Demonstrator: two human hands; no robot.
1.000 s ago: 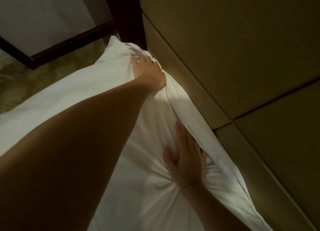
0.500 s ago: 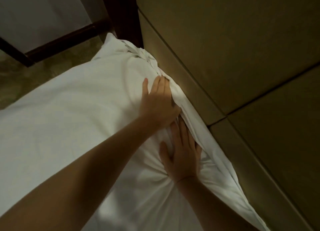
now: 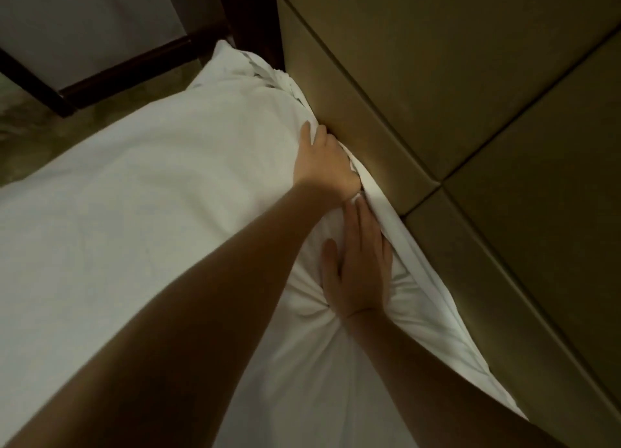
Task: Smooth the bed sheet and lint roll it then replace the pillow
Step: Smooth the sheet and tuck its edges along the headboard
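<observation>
The white bed sheet (image 3: pixel 161 232) covers the mattress and runs up to a padded headboard. My left hand (image 3: pixel 324 165) lies at the sheet's edge by the headboard. Its thumb rests on top, and its fingers dip into the bunched fold between mattress and headboard, where they are hidden. Just below it, my right hand (image 3: pixel 359 266) presses flat on the sheet with straight fingers, and creases radiate from under its palm. No pillow or lint roller is in view.
The tan padded headboard (image 3: pixel 453 111) fills the right side, tight against the mattress. A dark wooden post (image 3: pixel 248 14) and rail (image 3: pixel 124 68) stand at the far corner, with patterned floor (image 3: pixel 30 135) beyond the bed's left edge.
My left hand has slid back along the headboard edge from the far corner toward my right hand, and its fingers have gone into the fold. My right hand has stayed pressed in place.
</observation>
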